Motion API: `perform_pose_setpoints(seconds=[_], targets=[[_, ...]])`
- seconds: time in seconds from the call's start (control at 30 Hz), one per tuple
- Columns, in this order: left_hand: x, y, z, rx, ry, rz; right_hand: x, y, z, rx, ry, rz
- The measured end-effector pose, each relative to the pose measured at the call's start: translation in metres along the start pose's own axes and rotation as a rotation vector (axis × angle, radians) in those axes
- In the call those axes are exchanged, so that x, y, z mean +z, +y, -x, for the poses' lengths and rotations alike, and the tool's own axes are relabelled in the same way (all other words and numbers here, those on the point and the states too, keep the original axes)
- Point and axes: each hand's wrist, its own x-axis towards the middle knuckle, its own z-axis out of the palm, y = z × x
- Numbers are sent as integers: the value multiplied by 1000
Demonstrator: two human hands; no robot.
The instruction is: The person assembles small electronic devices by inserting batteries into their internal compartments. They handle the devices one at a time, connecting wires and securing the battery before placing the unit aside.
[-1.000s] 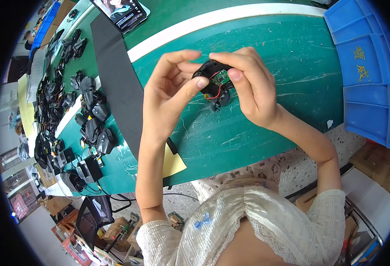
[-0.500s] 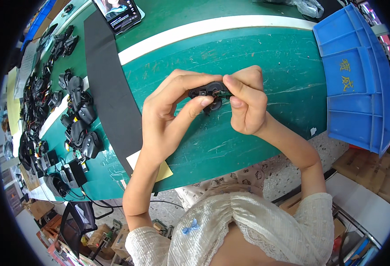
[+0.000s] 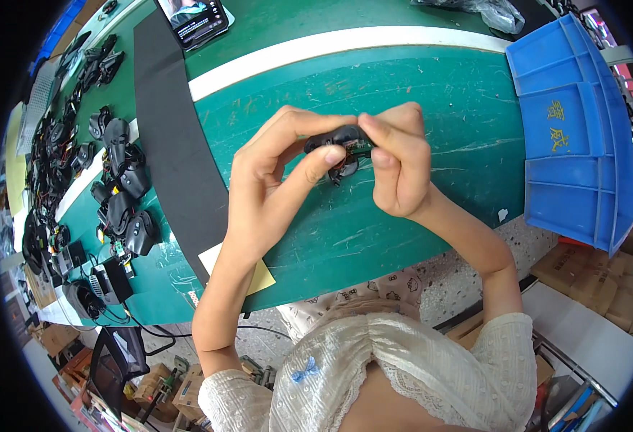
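Note:
A small black plastic housing [image 3: 342, 136] is held up over the green table, its kind hard to make out. An edge of green circuit board shows in it, and a round dark part [image 3: 346, 169] with thin reddish wires hangs below. My left hand [image 3: 262, 180] grips the housing's left side between thumb and fingers. At the right end, my right hand [image 3: 405, 162] is closed, thumb and forefinger pinching the housing's edge beside the board. The fingertips hide much of the part.
Several black housings with wires [image 3: 118, 209] are heaped on the left, beside a black mat strip [image 3: 169, 137]. A phone [image 3: 195, 25] stands at the back left. A blue plastic bin [image 3: 558, 129] is at the right edge; a plastic bag [image 3: 496, 14] lies at the far right.
The housing has tilted slightly in my hands, showing more of its rounded black top. My grips stay nearly the same, and the whole view has shifted a little.

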Motion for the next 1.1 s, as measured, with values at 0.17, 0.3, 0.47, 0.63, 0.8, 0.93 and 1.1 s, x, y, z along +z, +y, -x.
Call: perform_pose_setpoints(seconds=[0.17,0.3,0.47,0.63,0.8,0.93,1.1], targets=[[-3,-10,-6,-97,141,-145,2,1,-6,488,-113,-236],[-8,-12,-10,-255,3,-6,-2,4,-12,779,-75,-525],[-11,-17,-8,-306,-48,-27,-2,16,-6,725,-194,-384],[-18,-21,-10,-392,167,87,3,21,-3,839,-125,-488],[-23,-22,-12,-380,291,248,5,26,5,959,-349,-707],[-20,-24,-10,-315,396,202,-3,25,-7,1092,-365,-765],[-13,-19,-12,-283,358,127,-5,30,-6,1105,-195,-731]])
